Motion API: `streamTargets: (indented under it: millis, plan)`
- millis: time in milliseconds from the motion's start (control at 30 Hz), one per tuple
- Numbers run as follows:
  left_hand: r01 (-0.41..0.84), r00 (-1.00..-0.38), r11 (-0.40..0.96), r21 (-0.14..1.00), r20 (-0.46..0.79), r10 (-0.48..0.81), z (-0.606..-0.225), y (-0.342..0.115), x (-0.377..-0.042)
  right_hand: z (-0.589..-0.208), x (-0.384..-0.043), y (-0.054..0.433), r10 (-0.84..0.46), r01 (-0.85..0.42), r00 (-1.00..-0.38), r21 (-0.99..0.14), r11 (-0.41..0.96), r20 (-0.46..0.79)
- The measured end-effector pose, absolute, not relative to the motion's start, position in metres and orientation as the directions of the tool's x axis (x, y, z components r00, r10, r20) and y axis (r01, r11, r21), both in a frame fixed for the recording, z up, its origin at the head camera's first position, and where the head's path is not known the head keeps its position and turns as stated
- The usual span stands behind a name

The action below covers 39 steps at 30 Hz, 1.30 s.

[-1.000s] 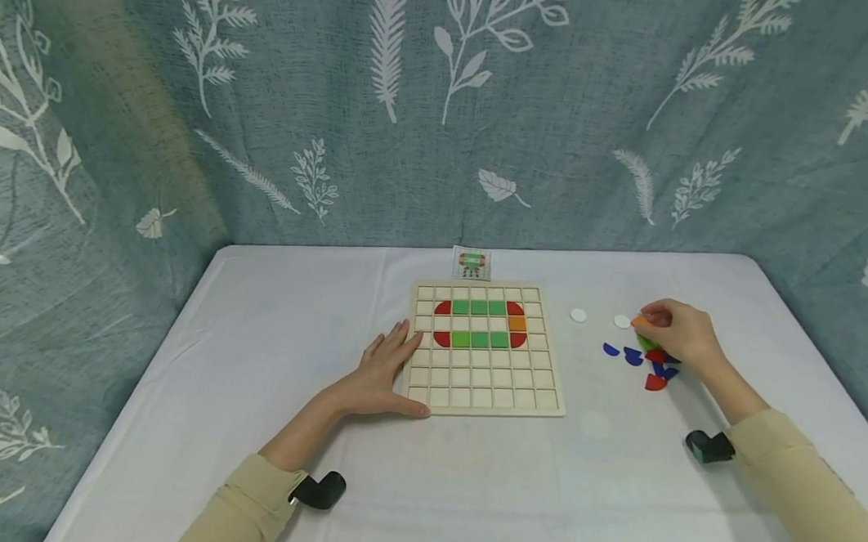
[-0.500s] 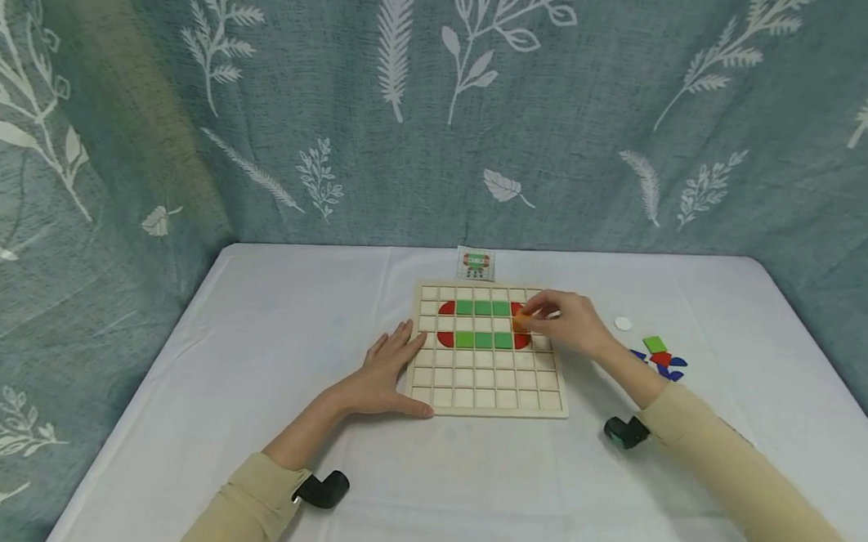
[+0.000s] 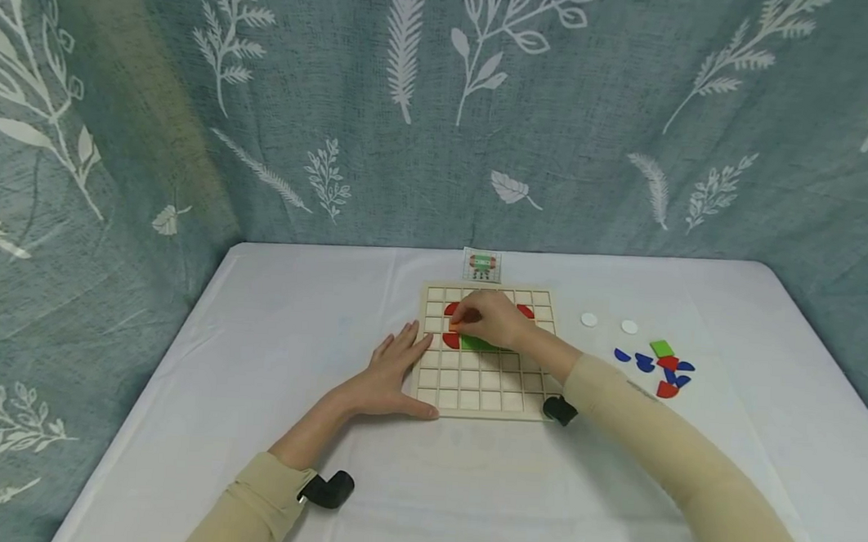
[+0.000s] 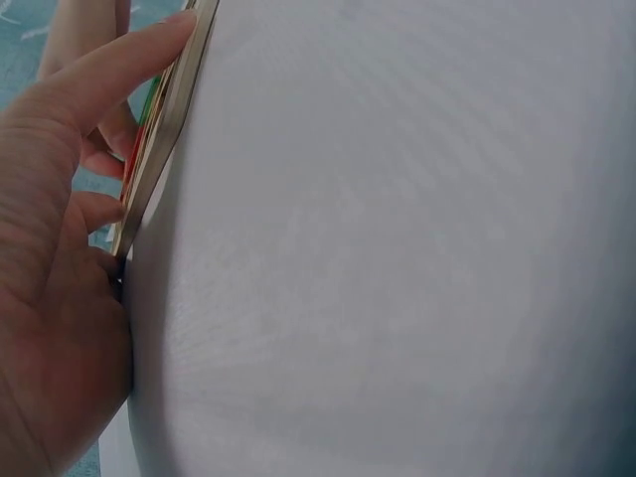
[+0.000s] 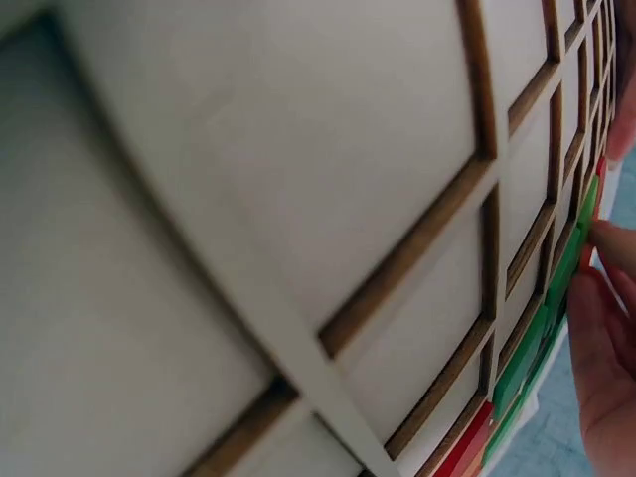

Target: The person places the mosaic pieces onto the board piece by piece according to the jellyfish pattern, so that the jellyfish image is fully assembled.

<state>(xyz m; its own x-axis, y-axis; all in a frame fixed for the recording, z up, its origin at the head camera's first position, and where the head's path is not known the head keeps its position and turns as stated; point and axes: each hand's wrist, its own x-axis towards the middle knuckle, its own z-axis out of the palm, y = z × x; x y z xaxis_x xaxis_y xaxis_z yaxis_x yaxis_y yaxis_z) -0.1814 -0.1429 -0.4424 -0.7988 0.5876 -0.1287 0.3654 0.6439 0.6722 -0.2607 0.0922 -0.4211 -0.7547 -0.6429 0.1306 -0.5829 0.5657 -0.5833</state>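
Observation:
My right hand [image 3: 494, 319] pinches a small orange square tile [image 3: 455, 325] over the left part of a pale wooden grid board [image 3: 479, 400]. A red rounded-corner tile [image 3: 451, 341] lies just in front of it, another behind. My hand hides the middle of the pattern. In the right wrist view, green tiles [image 5: 522, 353] sit in the grid beside my fingertips. My left hand [image 3: 388, 371] rests with spread fingers at the board's left side; its thumb lies at the near corner, touching the board's edge [image 4: 164, 139] in the left wrist view.
Right of the board lie loose pieces: two white discs [image 3: 629, 327], a green tile [image 3: 661, 348], red pieces [image 3: 667, 390] and several blue pieces [image 3: 622, 355]. A small pattern card [image 3: 482, 265] stands behind the board. A patterned curtain [image 3: 442, 124] hangs behind the white-covered table [image 3: 315, 297].
My right hand has carried the orange tile leftward from the loose pieces, across the board to its left columns. My left hand has stayed at the board's left side.

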Motion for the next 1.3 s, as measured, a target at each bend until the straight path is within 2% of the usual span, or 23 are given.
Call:
streamTargets:
  millis: [167, 333, 500, 567, 633, 767, 967, 1133, 1300]
  plan:
    - [0.363, -0.800, 0.648, 0.670, -0.132, 0.585, -0.442, -0.143, -0.181, -0.422, -0.261, 0.092, -0.670, -0.622, -0.725, -0.567, 0.540, 0.157]
    - [0.355, -0.802, 0.648, 0.673, -0.137, 0.582, -0.442, -0.143, -0.181, -0.421, -0.258, 0.096, -0.690, -0.607, -0.713, -0.599, 0.522, 0.121]
    - [0.352, -0.803, 0.649, 0.675, -0.138, 0.579, -0.441, -0.142, -0.182, -0.420, -0.258, 0.106, -0.748, -0.627, -0.657, -0.618, 0.474, 0.093]
    - [0.352, -0.804, 0.649, 0.675, -0.137, 0.579, -0.442, -0.142, -0.182, -0.420, -0.256, 0.112, -0.749, -0.623, -0.656, -0.625, 0.470, 0.091]
    - [0.353, -0.805, 0.649, 0.674, -0.134, 0.578, -0.442, -0.142, -0.182, -0.418, -0.253, 0.122, -0.724, -0.594, -0.684, -0.642, 0.485, 0.086]
    - [0.356, -0.807, 0.651, 0.670, -0.131, 0.576, -0.442, -0.141, -0.181, -0.416, -0.248, 0.153, -0.605, -0.510, -0.790, -0.655, 0.558, 0.100]
    - [0.352, -0.810, 0.646, 0.677, -0.126, 0.573, -0.443, -0.140, -0.181, -0.418, -0.243, 0.222, -0.372, -0.372, -0.920, -0.586, 0.720, 0.127]
    - [0.345, -0.812, 0.643, 0.683, -0.127, 0.570, -0.443, -0.140, -0.180, -0.422, -0.239, 0.259, -0.268, -0.240, -0.963, -0.567, 0.788, 0.035]
    - [0.345, -0.814, 0.641, 0.686, -0.122, 0.569, -0.444, -0.139, -0.181, -0.427, -0.240, 0.266, -0.277, -0.231, -0.961, -0.590, 0.773, 0.014]
